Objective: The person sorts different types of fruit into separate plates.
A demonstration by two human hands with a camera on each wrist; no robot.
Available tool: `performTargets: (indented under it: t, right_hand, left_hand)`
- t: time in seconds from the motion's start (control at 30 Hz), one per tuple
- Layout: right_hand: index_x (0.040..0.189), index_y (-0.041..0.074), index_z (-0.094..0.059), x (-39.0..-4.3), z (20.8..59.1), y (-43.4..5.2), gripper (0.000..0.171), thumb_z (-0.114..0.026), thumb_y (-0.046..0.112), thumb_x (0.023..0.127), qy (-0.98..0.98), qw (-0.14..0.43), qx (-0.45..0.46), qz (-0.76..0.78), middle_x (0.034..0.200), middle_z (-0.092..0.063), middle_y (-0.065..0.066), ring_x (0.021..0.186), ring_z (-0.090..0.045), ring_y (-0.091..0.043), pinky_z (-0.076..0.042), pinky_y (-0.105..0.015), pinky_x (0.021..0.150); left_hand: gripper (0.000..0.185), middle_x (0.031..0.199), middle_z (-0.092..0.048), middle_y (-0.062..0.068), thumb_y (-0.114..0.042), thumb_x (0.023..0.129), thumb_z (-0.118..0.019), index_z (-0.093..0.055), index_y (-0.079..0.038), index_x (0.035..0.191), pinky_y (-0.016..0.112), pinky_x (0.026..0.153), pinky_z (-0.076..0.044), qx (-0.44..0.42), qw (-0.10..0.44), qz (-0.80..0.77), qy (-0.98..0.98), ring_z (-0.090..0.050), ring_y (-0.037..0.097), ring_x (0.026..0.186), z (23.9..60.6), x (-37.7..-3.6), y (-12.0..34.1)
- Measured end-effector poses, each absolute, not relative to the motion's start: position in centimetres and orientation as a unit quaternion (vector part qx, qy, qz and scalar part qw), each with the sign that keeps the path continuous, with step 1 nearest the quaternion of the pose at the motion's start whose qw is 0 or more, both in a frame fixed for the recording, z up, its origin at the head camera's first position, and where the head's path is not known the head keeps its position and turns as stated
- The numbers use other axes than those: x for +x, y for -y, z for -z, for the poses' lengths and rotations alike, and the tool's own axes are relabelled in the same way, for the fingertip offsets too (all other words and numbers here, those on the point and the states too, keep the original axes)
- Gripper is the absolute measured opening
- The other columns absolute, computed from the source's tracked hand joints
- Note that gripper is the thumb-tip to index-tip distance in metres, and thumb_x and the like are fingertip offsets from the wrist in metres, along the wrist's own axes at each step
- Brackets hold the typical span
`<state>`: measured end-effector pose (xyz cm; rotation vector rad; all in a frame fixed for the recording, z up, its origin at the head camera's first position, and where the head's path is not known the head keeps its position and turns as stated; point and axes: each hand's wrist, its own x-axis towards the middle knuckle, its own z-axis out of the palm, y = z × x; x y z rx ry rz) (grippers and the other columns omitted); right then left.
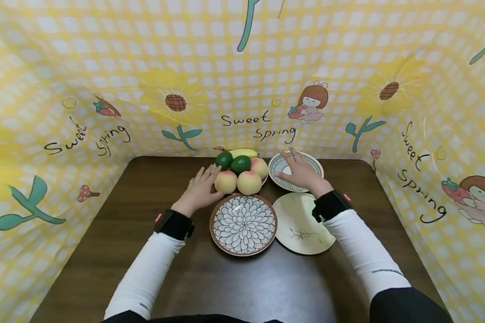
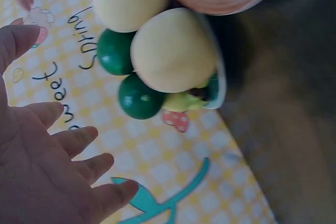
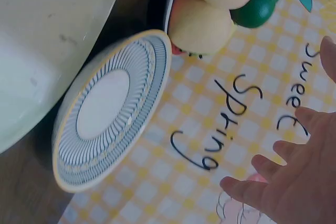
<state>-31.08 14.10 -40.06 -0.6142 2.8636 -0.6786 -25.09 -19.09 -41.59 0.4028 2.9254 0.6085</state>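
Head view is showing a dark table (image 1: 105,251) walled in by a yellow checked cloth (image 1: 64,67) printed with sunflowers and "Sweet Spring". Two white-sleeved arms are reaching forward over the table. Just inside the right wrist a pale plate (image 1: 297,233) is lying flat, and between the two forearms, touching that plate's edge, a flower-pattern plate (image 1: 244,224) is sitting. Ahead of the flower plate, just right of the left fingers, a fruit bowl (image 2: 219,80) is holding peaches (image 1: 249,182), green fruit (image 1: 240,163) and a yellow fruit (image 1: 244,153) at the back. The left hand (image 1: 200,190) is lying with fingers straight and slightly spread, its fingertips beside the nearest peach; whether they are touching it cannot be told from here, and the left wrist view is showing the open palm apart from the fruit, gripping nothing. The right hand (image 1: 301,172) is hovering with fingers spread and relaxed over a striped plate (image 1: 279,167), which is sitting under the palm, just right of the bowl; the right wrist view is showing the striped plate well clear of the fingers, so nothing is being pinched.
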Motion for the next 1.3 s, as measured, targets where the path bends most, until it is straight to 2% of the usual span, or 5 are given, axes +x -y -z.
performTargets:
  t: [0.37,0.57,0.83,1.03,1.3]
  right_hand:
    - [0.164,0.009,-0.021,-32.6,40.4,-9.5,0.08,-0.062,0.038,0.101,-0.935,0.045,-0.249,0.25,0.171,-0.007,-0.027,0.158,-0.009,-0.05,-0.021,-0.068,0.124]
    - [0.164,0.012,-0.023,-34.1,40.9,-7.3,0.082,-0.063,0.043,0.099,-0.938,0.035,-0.251,0.238,0.171,-0.008,-0.024,0.158,-0.01,-0.047,-0.02,-0.066,0.126]
    - [0.163,0.01,-0.026,-35.6,41.9,-4.4,0.084,-0.066,0.045,0.098,-0.94,0.04,-0.252,0.226,0.171,-0.012,-0.025,0.157,-0.012,-0.05,-0.02,-0.068,0.125]
    - [0.163,0.012,-0.025,-36.0,42.6,-3.0,0.085,-0.067,0.044,0.097,-0.941,0.063,-0.243,0.228,0.171,-0.012,-0.024,0.158,-0.013,-0.048,-0.024,-0.067,0.124]
    - [0.163,0.011,-0.026,-36.8,43.5,-1.9,0.087,-0.073,0.035,0.094,-0.927,0.078,-0.249,0.269,0.17,-0.017,-0.023,0.157,-0.018,-0.046,-0.027,-0.06,0.125]
  left_hand:
    - [0.075,0.161,-0.034,0.031,-0.034,0.106,-0.052,-0.016,-0.005,0.164,0.061,0.119,-0.037,0.067,0.14,-0.348,-0.925,-0.04,0.049,0.146,46.0,-21.7,21.4]
    - [0.069,0.112,-0.071,0.028,-0.026,0.104,-0.052,-0.025,0.006,0.159,0.046,0.087,-0.059,0.011,0.165,-0.412,-0.896,-0.072,0.036,0.096,48.2,-20.8,21.1]
    - [0.06,0.08,-0.071,0.02,-0.018,0.106,-0.047,-0.03,0.014,0.153,0.029,0.06,-0.06,-0.035,0.207,-0.498,-0.841,-0.066,0.011,0.057,50.4,-19.6,21.0]
    - [0.048,0.078,-0.066,0.002,-0.017,0.106,-0.045,-0.044,0.015,0.142,0.024,0.059,-0.059,-0.038,0.222,-0.559,-0.798,-0.063,0.006,0.061,52.2,-19.2,20.3]
    - [0.044,0.086,-0.069,0.0,-0.015,0.101,-0.045,-0.052,0.012,0.135,0.024,0.064,-0.059,-0.075,0.208,-0.596,-0.772,-0.066,0.008,0.071,53.1,-19.3,19.5]
